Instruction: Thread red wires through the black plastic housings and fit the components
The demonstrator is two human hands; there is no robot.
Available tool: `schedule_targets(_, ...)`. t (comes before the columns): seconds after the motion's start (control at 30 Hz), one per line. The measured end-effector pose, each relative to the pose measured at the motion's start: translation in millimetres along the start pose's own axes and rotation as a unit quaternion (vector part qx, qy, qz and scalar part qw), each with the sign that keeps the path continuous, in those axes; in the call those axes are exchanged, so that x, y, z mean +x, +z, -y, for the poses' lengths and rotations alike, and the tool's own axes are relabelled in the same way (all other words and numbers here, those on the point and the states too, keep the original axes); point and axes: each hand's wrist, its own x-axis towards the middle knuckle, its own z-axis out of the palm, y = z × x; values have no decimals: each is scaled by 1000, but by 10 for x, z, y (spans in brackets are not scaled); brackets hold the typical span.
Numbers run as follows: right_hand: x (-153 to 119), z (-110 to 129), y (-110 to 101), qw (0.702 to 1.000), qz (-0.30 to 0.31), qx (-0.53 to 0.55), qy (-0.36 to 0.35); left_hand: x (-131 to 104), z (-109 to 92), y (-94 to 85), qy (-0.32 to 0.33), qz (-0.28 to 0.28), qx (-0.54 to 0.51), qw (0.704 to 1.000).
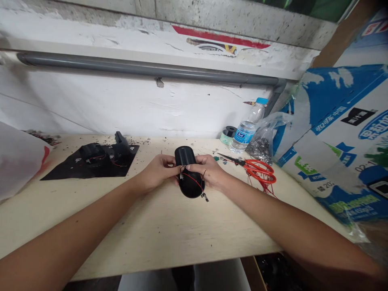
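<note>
"Worktop (pixel 169 238) is pale, I see. What is at the centre of the frame?"

"A black housing (pixel 185 157), rounded and hollow, with its open end toward the lower edge of the frame. It is held just above the surface, or maybe touching it; I cannot tell which."

"And how is the grip of each hand?"

"The left hand (pixel 159 171) grasps the housing from the left side. The right hand (pixel 209 169) grasps it from the right, with the thumb upon it. Whether the fingers also pinch the red wire (pixel 195 182), I cannot tell. This wire crosses the opening, and a small metal clip (pixel 205 197) hangs at its lower end."

"What lies to the right?"

"Scissors (pixel 249 165) with red handles, some red wires (pixel 268 188) beside them, and behind, a water bottle (pixel 242 135) near a clear bag (pixel 260 149) of small dark pieces."

"And to the left?"

"A black sheet (pixel 121 172), which carries dark parts (pixel 92 151) with thin red wires."
</note>
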Motion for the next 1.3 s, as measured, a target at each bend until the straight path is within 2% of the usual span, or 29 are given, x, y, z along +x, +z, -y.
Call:
schedule_targets(0.17,10,17,-2,999,1,47,2,4,-22,-13,-42,5,-95,995)
schedule_targets(0.27,28,17,-10,996,-21,91,-15,3,-44,-19,-26,-58,-96,993)
schedule_targets(0.33,47,6,-9,993,-54,102,-27,5,-34,-43,11,-134,-33,990)
schedule_targets(0.4,65,-9,-1,990,-93,99,-38,6,-8,-73,72,-201,69,975)
schedule_targets(0.47,79,-27,15,986,-125,92,-54,-7,7,-85,143,-224,161,951)
schedule_targets(0.63,93,-59,51,978,-160,86,-100,-108,-107,15,292,-185,306,887)
schedule_targets(0.73,97,-70,63,976,-174,73,-111,-153,-191,77,332,-138,368,857)
schedule_targets(0.87,96,-75,72,974,-184,46,-125,-133,-183,69,369,-135,413,821)
schedule_targets(1.0,85,-70,74,976,-175,35,-124,-69,-116,-8,361,-147,473,790)
schedule_targets(1.13,73,-65,70,973,-186,29,-131,-21,-82,-94,303,-157,539,770)
schedule_targets(1.2,72,-67,66,973,-188,24,-130,-10,-74,-121,261,-152,550,779)
schedule_targets(1.3,75,-73,57,976,-179,6,-125,-4,-58,-130,203,-150,532,808)
